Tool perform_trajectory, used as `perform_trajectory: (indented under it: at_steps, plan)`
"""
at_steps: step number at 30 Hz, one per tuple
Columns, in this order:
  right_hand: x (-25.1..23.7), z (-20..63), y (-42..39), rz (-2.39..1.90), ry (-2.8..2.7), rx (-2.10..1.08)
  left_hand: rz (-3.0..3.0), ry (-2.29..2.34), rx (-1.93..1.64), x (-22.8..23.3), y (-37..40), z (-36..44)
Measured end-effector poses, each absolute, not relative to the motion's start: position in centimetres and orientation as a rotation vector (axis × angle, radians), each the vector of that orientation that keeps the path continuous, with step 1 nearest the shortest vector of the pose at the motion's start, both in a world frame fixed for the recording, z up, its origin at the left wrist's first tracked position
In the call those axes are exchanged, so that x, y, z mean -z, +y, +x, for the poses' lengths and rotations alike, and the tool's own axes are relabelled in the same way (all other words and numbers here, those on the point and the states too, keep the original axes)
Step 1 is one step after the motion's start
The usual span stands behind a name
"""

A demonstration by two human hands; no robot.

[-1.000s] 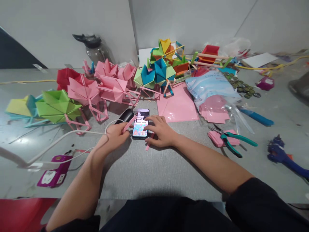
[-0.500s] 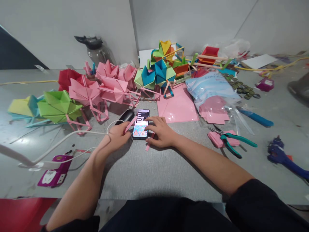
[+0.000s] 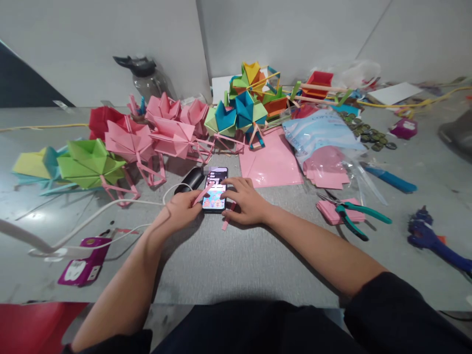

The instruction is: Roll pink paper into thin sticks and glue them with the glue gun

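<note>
Left hand [image 3: 180, 212] pinched a pink strip [image 3: 204, 193]; right hand [image 3: 246, 201] lay open on the phone [image 3: 215, 192]. Strip could crease against the phone at 12 o'clock.

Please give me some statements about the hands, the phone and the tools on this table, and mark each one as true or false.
1. The phone lies on the table with its screen lit. True.
2. The left hand holds a pink paper strip. True.
3. The right hand grips the green-handled pliers. False: the pliers lie untouched on pink paper; the hand rests at the phone.
4. The water bottle lies on its side. False: it stands upright by the wall.
5. A blue glue gun lies at the far right. True.
</note>
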State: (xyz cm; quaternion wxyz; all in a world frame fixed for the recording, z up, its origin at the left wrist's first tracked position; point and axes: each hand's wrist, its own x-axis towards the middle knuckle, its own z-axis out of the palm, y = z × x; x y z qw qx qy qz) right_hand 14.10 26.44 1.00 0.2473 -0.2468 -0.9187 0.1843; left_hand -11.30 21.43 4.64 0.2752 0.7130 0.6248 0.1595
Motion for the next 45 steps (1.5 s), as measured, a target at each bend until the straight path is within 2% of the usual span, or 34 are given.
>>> perform_trajectory:
  at_steps: [7,29,45]
  plan:
    - [-1.0,14.0,26.4,-0.754,-2.498,-0.496,1.909,1.785,-0.55,-5.9,21.3,-11.6]
    - [-1.0,14.0,26.5,-0.78,-2.514,-0.491,1.916,1.744,-0.445,-5.4,21.7,-11.5]
    - [-0.7,13.6,26.5,-0.749,-2.583,-0.43,1.912,1.732,-0.515,-5.9,21.2,-11.2]
